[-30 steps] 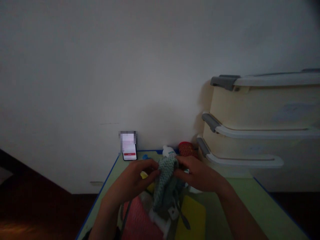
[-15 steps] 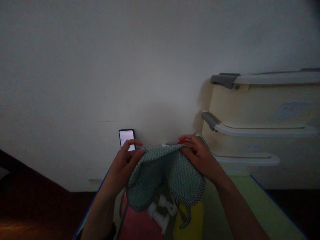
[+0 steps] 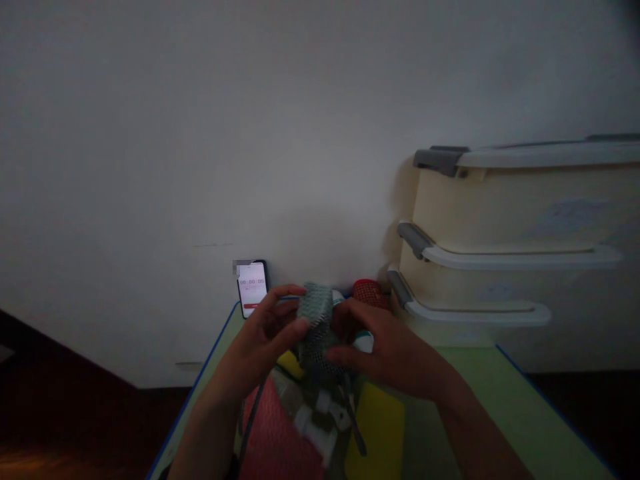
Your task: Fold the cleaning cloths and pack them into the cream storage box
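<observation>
A soft green knitted-looking cloth [image 3: 316, 303] with black-and-white checked trim is folded into a narrow bundle, held up over the table. Thumb and fingers of my left hand [image 3: 273, 327] pinch its left side. My right hand [image 3: 380, 340] is curled at its right edge, the thumb touching the trim low down and the fingers partly hidden. Dark ties [image 3: 356, 427] hang below the bundle. Beneath it lie a red textured packet [image 3: 280, 440], some small white pieces [image 3: 317, 427] and a yellow flat block [image 3: 376, 433].
A phone [image 3: 253, 290] showing a timer leans against the white wall [image 3: 300, 133]. At the back stands a red woven-looking container [image 3: 369, 292], with a white-and-green item [image 3: 364, 341] nearer. Stacked cream bins [image 3: 480, 267] rise at the right. The green table [image 3: 475, 387] has blue edges.
The cloth was spread wide between my hands and is now folded small. My hands have come closer together, and the red container behind has come into view.
</observation>
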Motion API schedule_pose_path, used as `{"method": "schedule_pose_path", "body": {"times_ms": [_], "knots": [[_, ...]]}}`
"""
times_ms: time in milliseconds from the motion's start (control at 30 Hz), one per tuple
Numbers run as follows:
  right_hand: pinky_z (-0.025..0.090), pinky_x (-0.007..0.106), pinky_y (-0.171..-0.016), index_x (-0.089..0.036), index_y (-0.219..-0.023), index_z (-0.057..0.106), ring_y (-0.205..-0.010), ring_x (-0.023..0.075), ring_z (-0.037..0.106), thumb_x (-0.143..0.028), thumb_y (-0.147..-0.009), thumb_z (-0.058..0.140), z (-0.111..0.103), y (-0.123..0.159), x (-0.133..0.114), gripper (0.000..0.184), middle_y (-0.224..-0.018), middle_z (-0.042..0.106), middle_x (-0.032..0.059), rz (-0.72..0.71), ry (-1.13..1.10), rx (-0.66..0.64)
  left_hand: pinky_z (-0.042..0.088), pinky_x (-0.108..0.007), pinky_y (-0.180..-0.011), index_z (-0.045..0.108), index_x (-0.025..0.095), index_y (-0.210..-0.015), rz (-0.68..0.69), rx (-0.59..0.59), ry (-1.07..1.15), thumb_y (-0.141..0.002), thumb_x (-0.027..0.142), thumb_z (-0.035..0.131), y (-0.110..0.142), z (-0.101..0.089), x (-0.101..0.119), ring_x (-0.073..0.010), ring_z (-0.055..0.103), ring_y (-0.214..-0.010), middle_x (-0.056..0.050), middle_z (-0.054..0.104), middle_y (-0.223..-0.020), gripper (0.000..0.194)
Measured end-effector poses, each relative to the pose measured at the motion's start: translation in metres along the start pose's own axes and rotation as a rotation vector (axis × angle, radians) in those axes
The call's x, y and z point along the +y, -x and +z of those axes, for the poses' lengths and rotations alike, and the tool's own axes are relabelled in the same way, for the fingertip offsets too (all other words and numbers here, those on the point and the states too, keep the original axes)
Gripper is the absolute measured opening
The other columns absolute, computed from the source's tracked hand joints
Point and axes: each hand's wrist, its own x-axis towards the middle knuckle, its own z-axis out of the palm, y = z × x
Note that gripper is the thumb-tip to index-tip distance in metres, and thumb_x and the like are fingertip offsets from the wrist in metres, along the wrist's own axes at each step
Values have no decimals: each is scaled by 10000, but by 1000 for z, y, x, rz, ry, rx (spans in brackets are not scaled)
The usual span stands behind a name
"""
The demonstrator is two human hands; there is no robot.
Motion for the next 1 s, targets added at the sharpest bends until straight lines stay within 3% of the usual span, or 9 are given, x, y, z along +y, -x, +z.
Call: {"method": "schedule_pose_path", "body": {"times_ms": [67,133,367,433,500,600,800,1000], "knots": [[425,259,-659,-189,-906,551,-731,127,545,-310,-829,610,-1,-2,1,156,-827,597,-4,-14,16,9,498,-268,-737,478,219,-1100,-6,-111,6,-730,201,712,1,-1,-2,-166,656,-831,-62,698,-981,438],[422,263,-678,-189,-921,556,-752,130,550,-272,-868,553,-3,-2,2,99,-843,609,4,-40,27,4,504,-271,-711,460,220,-1060,-26,-142,-16,-718,174,714,0,-3,-4,-169,664,-808,-58,708,-942,428],[422,271,-683,-184,-877,555,-770,139,550,-324,-902,491,-8,2,1,156,-844,603,15,-51,28,-56,460,-214,-561,506,181,-832,-60,-25,-171,-742,205,667,-3,-2,2,-104,594,-607,22,645,-685,185],[435,273,-695,-193,-971,547,-816,151,566,-386,-858,558,-7,4,1,223,-911,609,22,-35,-1,-84,424,-187,-519,484,181,-772,-48,-13,-210,-726,187,673,-3,2,4,-81,551,-569,51,594,-640,194],[444,281,-711,-208,-1093,506,-873,171,572,-432,-785,641,-5,5,1,404,-1000,605,33,-15,3,-108,391,-166,-490,453,184,-743,-42,-9,-235,-708,171,686,-2,6,4,-59,507,-536,76,548,-614,236],[444,297,-720,-198,-1144,460,-898,190,563,-464,-714,698,0,5,0,559,-1053,587,51,-1,48,-127,369,-153,-475,426,190,-750,-49,-11,-245,-693,172,702,-1,11,1,-50,475,-524,93,513,-611,282],[421,304,-697,-181,-927,527,-777,164,544,-303,-866,518,0,1,3,136,-865,594,31,-24,159,-75,383,-166,-507,436,188,-742,-36,-18,-302,-706,202,688,-1,10,1,-65,484,-565,69,534,-658,255],[418,272,-701,-214,-933,491,-803,140,553,-252,-900,463,-14,5,6,57,-895,591,13,-22,-21,48,418,-233,-572,573,176,-895,-48,-21,-535,-753,235,615,2,-1,6,-124,525,-630,14,579,-704,160]]}}
